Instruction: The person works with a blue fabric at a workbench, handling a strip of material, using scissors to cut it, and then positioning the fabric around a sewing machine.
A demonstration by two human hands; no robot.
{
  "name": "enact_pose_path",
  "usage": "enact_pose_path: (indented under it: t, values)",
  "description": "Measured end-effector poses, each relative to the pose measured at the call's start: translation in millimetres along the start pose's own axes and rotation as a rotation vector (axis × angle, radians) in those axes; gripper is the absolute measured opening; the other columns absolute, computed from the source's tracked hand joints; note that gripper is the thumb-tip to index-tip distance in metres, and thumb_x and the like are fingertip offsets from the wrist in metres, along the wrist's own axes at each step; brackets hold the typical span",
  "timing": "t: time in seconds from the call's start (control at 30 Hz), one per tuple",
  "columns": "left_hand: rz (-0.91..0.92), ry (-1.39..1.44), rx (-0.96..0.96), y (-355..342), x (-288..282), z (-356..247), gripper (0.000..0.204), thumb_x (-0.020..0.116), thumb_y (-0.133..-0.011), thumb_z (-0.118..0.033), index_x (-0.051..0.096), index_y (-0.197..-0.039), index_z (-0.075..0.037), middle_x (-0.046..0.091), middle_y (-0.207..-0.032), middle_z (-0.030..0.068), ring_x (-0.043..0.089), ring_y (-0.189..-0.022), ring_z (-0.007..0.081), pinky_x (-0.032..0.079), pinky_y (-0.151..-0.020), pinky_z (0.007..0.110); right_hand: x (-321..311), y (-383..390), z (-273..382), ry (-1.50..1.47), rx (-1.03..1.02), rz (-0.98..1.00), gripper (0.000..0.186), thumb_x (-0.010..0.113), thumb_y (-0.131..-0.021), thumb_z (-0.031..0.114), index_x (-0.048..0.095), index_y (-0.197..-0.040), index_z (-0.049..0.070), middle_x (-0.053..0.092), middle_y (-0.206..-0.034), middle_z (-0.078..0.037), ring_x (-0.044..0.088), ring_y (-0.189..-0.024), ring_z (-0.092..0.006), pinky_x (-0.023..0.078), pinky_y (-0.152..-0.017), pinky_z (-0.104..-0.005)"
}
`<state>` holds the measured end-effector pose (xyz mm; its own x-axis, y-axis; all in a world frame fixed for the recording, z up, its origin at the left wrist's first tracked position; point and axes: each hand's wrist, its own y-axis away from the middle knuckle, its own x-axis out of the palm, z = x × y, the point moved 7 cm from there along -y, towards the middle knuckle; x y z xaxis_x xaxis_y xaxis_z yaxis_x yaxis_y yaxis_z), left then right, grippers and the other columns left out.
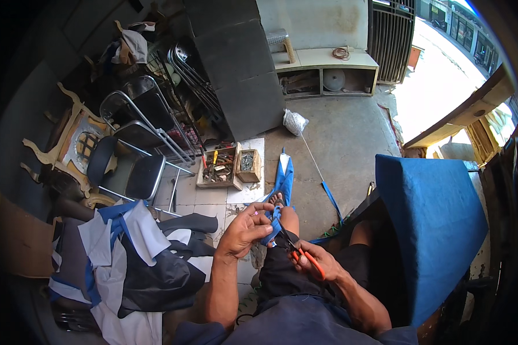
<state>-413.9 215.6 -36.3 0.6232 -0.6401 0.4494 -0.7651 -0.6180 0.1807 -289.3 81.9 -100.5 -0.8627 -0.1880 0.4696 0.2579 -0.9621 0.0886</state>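
Observation:
My left hand (248, 233) grips a piece of blue fabric (273, 221) above my leg, its fingers bent around it. My right hand (311, 261) is closed on scissors with orange-red handles (319, 270), whose dark blades point up-left at the blue piece. A longer blue cloth (284, 175) lies by my foot. A thin blue strip (329, 195) runs from a white cord that leads to a white bundle (295, 122) on the floor.
A blue-covered panel (429, 224) stands close at my right. Piled fabric (132, 259) lies at my left, beside folding chairs (141, 184) and a carved chair frame. Wooden toolboxes (230, 184) sit ahead, before a dark cabinet and low shelf (354, 57); a bright doorway is at upper right.

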Motion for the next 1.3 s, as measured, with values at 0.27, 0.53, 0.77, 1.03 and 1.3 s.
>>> enact_pose_path:
  t: [0.27,0.53,0.77,1.03,1.3]
  values:
    - [0.109,0.003,-0.062,-6,5,11,0.031,0.068,-0.096,-0.012,0.062,-0.122,0.004,0.065,-0.088,0.0072,0.064,-0.073,0.0127,0.054,-0.062,0.027,4,0,20,0.104,-0.032,0.059,0.061,0.059,-0.098,0.056,0.054,-0.123,0.001,0.054,-0.096,-0.002,0.053,-0.083,-0.0093,0.046,-0.075,-0.0248]
    - [0.042,-0.198,-0.096,-20,-8,29,0.026,0.071,-0.097,-0.019,0.069,-0.109,0.004,0.065,-0.084,0.0044,0.059,-0.066,0.0084,0.045,-0.054,0.021,2,3,4,0.003,-0.022,-0.015,0.063,0.055,-0.097,0.064,0.057,-0.115,0.004,0.054,-0.090,-0.001,0.052,-0.076,-0.0084,0.044,-0.068,-0.0244]
    - [0.011,-0.288,-0.162,-20,-6,42,0.023,0.075,-0.094,-0.020,0.072,-0.097,0.002,0.069,-0.077,0.0051,0.060,-0.061,0.0088,0.047,-0.053,0.021,-2,1,-8,-0.013,0.040,-0.045,0.050,0.059,-0.099,0.057,0.058,-0.110,0.007,0.051,-0.079,0.004,0.047,-0.066,-0.0064,0.038,-0.056,-0.0228]
    - [0.084,-0.294,-0.290,-30,16,86,0.024,0.081,-0.087,-0.012,0.071,-0.097,0.008,0.071,-0.080,0.0118,0.065,-0.060,0.0152,0.052,-0.049,0.025,-16,42,15,0.209,-0.171,-0.350,0.051,0.058,-0.099,0.055,0.063,-0.100,0.005,0.061,-0.083,-0.007,0.059,-0.079,-0.0180,0.047,-0.069,-0.0361]
    - [0.439,-0.786,-0.305,-60,108,136,0.027,0.073,-0.095,-0.016,0.074,-0.112,0.005,0.073,-0.092,0.0061,0.065,-0.080,0.0134,0.052,-0.073,0.026,-40,345,97,1.047,-0.215,-1.645,0.050,0.091,-0.073,0.034,0.061,-0.096,0.001,0.057,-0.081,-0.012,0.058,-0.068,-0.0279,0.048,-0.063,-0.0371]
